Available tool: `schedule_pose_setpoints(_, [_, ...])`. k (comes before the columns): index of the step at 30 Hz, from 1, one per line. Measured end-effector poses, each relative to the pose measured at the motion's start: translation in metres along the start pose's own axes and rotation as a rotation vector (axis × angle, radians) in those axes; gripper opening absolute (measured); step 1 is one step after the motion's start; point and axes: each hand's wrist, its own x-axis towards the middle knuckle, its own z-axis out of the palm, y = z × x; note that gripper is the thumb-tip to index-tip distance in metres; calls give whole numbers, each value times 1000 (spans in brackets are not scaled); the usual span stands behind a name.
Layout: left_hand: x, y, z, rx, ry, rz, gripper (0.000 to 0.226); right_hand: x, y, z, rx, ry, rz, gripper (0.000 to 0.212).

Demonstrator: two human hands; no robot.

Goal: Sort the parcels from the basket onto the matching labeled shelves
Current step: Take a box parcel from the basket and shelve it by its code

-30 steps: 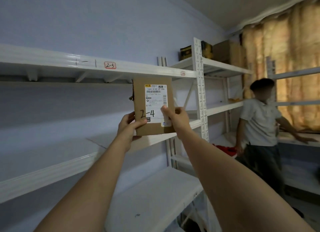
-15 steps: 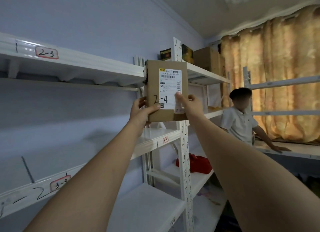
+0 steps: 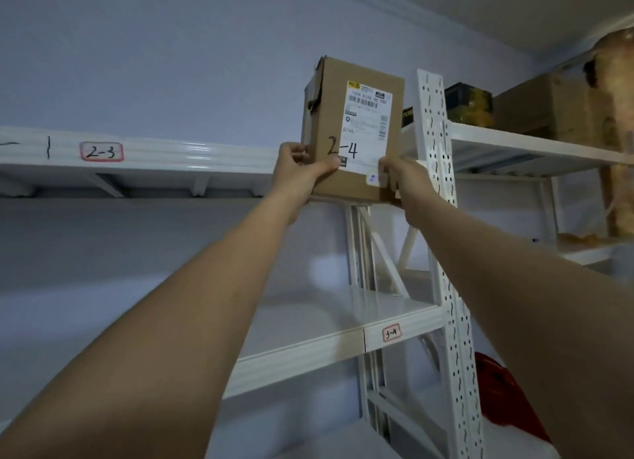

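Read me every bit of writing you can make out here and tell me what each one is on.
"2-4": handwritten on the parcel.
"B748": on its shipping label; the remaining print is too small.
"2-3": red-bordered tag on the upper shelf.
"3-4": tag on the lower shelf.

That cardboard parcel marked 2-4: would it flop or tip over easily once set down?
The cardboard parcel probably stays stiff: its faces look flat between the left hand and right hand. It seems fairly light, held overhead by its lower corners. Stood tall like this, it might tip; its torn upper left corner looks weak.
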Motion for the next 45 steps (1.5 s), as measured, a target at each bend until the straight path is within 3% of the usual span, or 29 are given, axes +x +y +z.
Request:
schedule_pose_setpoints(8, [48,22,14,77,104,144,59,59,-25,8,75,-76,-69,10])
schedule_pose_setpoints(20, [135,-7,60,74,36,168,58,154,-6,-14,99,-75,-210,14])
schedule_pose_setpoints(25, [156,-22,77,317,45,176,63,189,15,-26,95,-97,-240,23])
schedule_pose_setpoints(32, [166,-24,97,484,104,178,56,227,41,-39,123,-153,-189,27])
schedule_pose_setpoints(40, [167,-25,117,658,244,118,48,258,51,-47,-107,-204,-253,22])
schedule_pose_setpoints(45, [171,-28,125,749,309,92,46,265,55,-47,-257,-189,-309,36])
